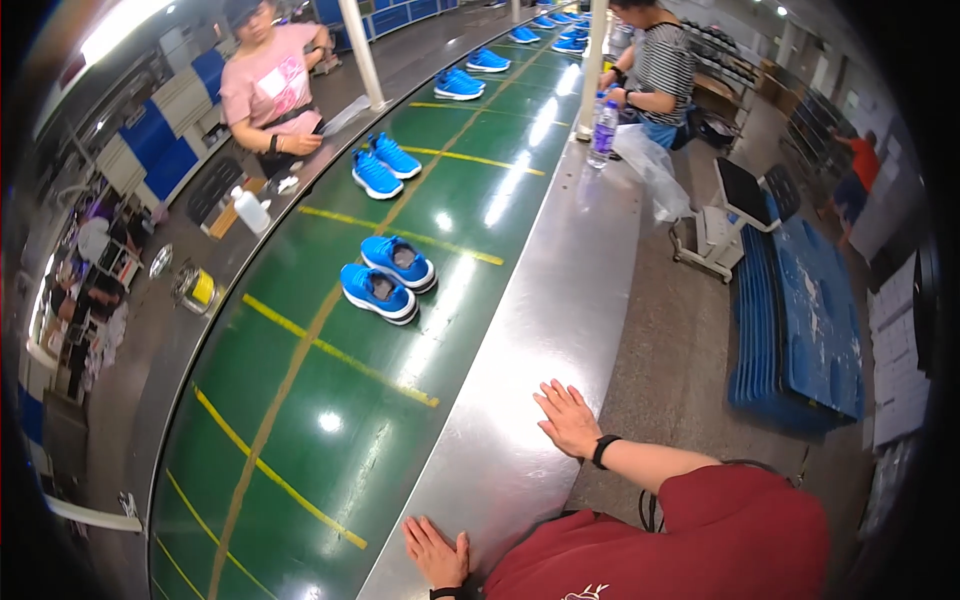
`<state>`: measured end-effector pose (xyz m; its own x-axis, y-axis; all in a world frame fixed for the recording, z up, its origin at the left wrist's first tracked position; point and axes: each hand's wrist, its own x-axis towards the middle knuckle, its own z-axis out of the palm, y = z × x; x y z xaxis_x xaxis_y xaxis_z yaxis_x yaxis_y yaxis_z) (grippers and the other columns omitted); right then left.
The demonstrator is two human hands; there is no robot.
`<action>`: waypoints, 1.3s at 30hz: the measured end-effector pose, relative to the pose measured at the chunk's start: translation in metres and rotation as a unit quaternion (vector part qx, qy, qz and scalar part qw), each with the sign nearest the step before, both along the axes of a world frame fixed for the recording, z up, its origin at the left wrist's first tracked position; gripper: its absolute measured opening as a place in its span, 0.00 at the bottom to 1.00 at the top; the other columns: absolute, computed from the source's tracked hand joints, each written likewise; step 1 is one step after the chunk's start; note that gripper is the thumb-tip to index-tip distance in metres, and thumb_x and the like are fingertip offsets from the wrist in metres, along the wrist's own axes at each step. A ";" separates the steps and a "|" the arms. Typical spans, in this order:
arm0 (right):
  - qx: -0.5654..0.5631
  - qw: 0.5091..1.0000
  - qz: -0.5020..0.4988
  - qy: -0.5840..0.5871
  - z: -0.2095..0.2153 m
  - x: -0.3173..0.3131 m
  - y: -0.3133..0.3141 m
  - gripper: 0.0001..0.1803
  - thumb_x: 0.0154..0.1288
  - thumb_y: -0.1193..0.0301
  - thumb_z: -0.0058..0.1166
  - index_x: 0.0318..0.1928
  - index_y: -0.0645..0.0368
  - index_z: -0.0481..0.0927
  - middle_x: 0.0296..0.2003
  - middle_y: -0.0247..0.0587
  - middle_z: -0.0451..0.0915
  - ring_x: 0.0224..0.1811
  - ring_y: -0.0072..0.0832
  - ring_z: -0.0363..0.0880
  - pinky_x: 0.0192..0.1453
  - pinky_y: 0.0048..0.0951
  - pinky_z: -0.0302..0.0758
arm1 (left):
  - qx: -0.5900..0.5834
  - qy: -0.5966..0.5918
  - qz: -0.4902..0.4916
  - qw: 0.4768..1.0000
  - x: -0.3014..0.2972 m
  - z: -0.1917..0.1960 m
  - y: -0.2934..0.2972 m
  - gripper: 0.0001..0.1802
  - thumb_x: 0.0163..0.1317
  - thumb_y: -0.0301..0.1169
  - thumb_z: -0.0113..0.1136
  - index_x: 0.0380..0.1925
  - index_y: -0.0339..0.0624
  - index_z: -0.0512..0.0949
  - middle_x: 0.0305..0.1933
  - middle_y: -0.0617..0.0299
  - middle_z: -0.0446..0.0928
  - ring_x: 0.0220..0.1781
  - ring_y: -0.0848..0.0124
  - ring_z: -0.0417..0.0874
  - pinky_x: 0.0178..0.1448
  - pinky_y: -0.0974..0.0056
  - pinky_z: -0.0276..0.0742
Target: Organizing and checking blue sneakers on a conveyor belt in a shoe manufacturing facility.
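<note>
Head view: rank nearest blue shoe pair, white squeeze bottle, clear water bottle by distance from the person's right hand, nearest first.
From the right hand, flat on the steel ledge:
1. Nearest blue shoe pair, on the green belt, up and left of the hand.
2. White squeeze bottle, across the belt on its far left side.
3. Clear water bottle, far up the same ledge, beside a co-worker in stripes.

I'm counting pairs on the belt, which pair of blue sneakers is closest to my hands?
The pair of blue sneakers lowest on the green conveyor belt, up-left of your right hand; the other pairs sit farther up the line.
</note>
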<state>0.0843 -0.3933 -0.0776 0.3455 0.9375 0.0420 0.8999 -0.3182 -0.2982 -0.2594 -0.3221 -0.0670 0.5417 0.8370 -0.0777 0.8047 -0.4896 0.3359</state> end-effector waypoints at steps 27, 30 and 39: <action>0.099 0.993 -0.052 -0.035 -0.031 -0.011 0.003 0.27 0.67 0.58 0.45 0.64 0.55 0.65 0.66 0.43 0.61 0.72 0.36 0.53 0.73 0.45 0.51 | 0.007 -0.007 -0.012 1.000 0.027 0.046 0.001 0.45 0.55 0.49 0.55 0.63 0.24 0.57 0.69 0.28 0.50 0.72 0.37 0.49 0.72 0.41 0.46; 0.104 0.994 -0.023 -0.022 -0.023 -0.018 0.016 0.28 0.68 0.58 0.44 0.65 0.55 0.64 0.66 0.44 0.61 0.72 0.36 0.54 0.73 0.46 0.51 | -0.130 0.116 0.053 0.983 0.065 0.163 -0.024 0.46 0.62 0.55 0.50 0.67 0.28 0.54 0.71 0.38 0.53 0.74 0.48 0.52 0.75 0.49 0.44; 0.059 0.997 -0.043 -0.016 -0.007 -0.013 0.004 0.28 0.70 0.57 0.41 0.66 0.55 0.62 0.68 0.42 0.58 0.74 0.33 0.50 0.75 0.42 0.47 | -0.111 0.143 0.027 0.983 0.077 0.173 -0.029 0.44 0.62 0.55 0.47 0.66 0.28 0.56 0.70 0.41 0.56 0.73 0.50 0.54 0.75 0.51 0.45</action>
<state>0.0714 -0.3897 -0.0848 0.4209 0.8925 0.1621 0.8807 -0.3592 -0.3086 -0.1821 -0.3510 0.1064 0.4264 0.8089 -0.4048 0.9045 -0.3837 0.1861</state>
